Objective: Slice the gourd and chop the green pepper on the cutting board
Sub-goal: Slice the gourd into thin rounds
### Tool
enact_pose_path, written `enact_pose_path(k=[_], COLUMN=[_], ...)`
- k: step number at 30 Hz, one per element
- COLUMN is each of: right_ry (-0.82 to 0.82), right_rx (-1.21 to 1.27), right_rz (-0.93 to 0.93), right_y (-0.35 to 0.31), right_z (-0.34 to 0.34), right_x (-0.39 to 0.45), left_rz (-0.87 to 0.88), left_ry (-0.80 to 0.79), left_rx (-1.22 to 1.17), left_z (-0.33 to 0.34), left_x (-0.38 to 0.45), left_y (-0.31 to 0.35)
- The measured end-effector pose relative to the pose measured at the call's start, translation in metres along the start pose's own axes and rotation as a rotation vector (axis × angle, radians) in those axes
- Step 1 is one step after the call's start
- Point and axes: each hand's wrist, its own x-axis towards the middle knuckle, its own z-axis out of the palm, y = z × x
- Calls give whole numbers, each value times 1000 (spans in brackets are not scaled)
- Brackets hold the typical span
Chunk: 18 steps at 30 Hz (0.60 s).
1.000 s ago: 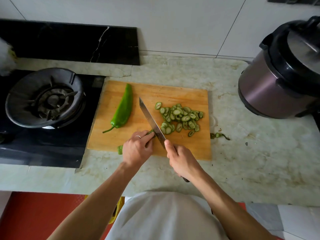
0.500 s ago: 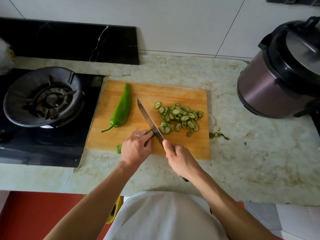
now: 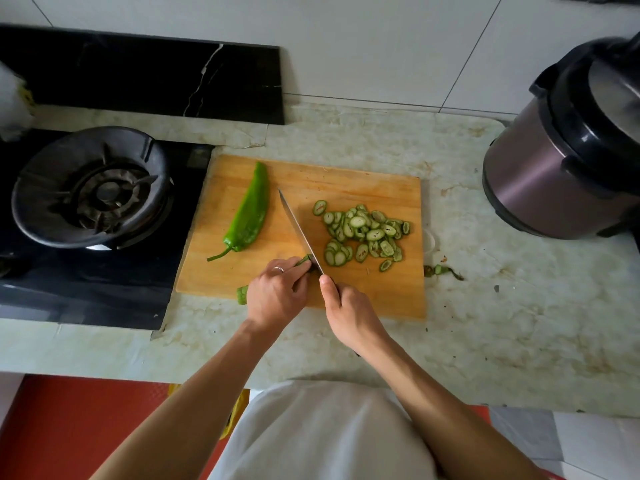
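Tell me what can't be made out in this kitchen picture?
All in the head view:
- Gourd: the left hand covers most of it; only both ends show.
- Knife handle: wrapped inside the right hand.
- Pressure cooker: cut off by the right edge.
- White thing beside the stove: cut by the left edge, unidentifiable.
- Scraps off the cutting board: too small to identify.

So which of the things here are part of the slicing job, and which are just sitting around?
In use:
gourd, held by left hand
knife in right hand
gourd slices
green pepper
cutting board

Lying about:
gas burner
pressure cooker
scraps on counter
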Motion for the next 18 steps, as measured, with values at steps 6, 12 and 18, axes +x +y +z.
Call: enact_pose_path(k=[6, 12, 18], right_ry=[10, 10, -34], right_rx=[42, 101, 71], right_rz=[79, 49, -8], right_y=[11, 7, 2], right_z=[-17, -28, -22], right_x=[-4, -8, -19], left_rz=[30, 11, -16], left_ry=[49, 44, -3], left_rx=[-21, -33, -43], left_z=[1, 3, 3], left_x=[-2, -5, -5], left_y=[-2, -3, -5])
